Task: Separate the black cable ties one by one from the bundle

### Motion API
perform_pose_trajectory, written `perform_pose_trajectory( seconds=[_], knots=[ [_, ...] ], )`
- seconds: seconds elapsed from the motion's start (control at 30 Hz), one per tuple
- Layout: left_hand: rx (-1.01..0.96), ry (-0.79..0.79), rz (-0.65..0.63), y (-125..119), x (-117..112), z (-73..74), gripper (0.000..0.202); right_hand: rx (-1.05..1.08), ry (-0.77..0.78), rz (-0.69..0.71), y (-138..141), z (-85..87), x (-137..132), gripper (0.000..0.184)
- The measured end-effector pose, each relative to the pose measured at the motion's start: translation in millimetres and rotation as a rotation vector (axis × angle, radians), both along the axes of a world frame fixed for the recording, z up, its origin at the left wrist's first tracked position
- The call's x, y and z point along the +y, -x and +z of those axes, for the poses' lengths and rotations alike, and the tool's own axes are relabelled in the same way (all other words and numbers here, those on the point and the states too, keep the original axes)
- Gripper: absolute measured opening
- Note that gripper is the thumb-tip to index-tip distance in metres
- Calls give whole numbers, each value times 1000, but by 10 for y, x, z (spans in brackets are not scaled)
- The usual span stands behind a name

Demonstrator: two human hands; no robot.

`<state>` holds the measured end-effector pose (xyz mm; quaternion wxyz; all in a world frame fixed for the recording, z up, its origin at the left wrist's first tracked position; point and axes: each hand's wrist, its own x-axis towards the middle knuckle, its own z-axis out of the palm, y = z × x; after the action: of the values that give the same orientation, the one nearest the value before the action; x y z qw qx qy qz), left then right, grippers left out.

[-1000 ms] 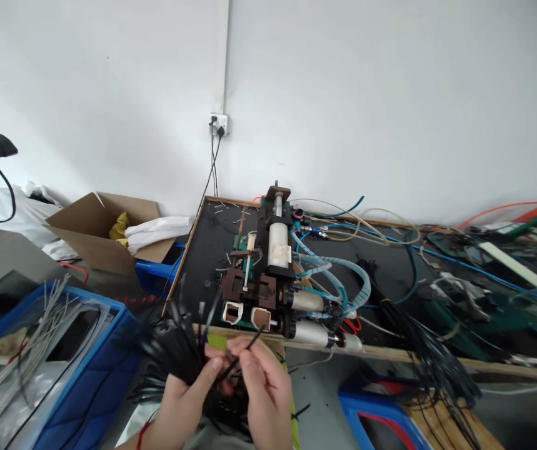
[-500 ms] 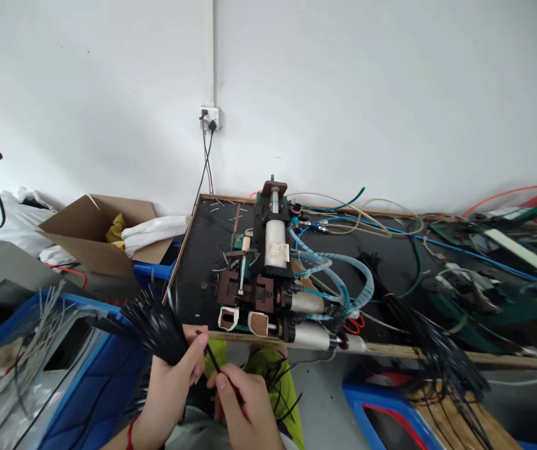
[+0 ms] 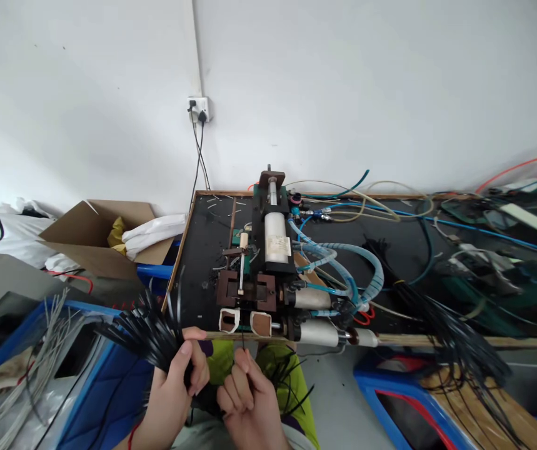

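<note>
My left hand (image 3: 179, 375) is closed around a thick bundle of black cables (image 3: 149, 331), whose ends fan out up and to the left. My right hand (image 3: 252, 397) pinches one black cable (image 3: 243, 341), and its thin tip points upward at the front of a pneumatic machine (image 3: 277, 240). Two pale-edged pads (image 3: 261, 324) sit at the machine's front edge, with the cable tip just below the gap between them. Whether the tip touches the machine I cannot tell. More black cables (image 3: 291, 381) lie over my lap.
Blue hoses (image 3: 366, 269) curve right of the machine on the black-topped bench (image 3: 190, 290). Another tied black cable bundle (image 3: 456, 325) hangs over the bench edge. Blue bins (image 3: 104, 375) stand left and right below, and an open cardboard box (image 3: 80, 250) is at the left.
My right hand has moved away from the left hand, bringing a single black cable up to the machine's front. The left hand still grips the bundle. The view has shifted slightly.
</note>
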<state>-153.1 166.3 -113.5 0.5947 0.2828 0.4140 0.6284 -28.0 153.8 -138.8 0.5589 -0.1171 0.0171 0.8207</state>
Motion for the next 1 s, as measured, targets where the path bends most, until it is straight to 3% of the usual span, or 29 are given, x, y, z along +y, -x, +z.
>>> perform_pose_trajectory(
  seconds=[0.37,0.7,0.8,0.87,1.0],
  knots=[
    [13,-9,-26,13,-15,-39,27,63,-6,15,-20,-15,50,29],
    [161,40,54,2,-48,7,32,-27,-5,0,12,-2,40,29],
    [153,48,28,10,-68,-1,21,-165,-36,-37,43,-19,50,28],
    [134,32,-37,22,-89,0,31,-331,-71,-90,57,-35,45,30],
    [146,33,-105,46,-156,-6,44,-944,-241,-93,-71,-58,-71,44]
  ],
)
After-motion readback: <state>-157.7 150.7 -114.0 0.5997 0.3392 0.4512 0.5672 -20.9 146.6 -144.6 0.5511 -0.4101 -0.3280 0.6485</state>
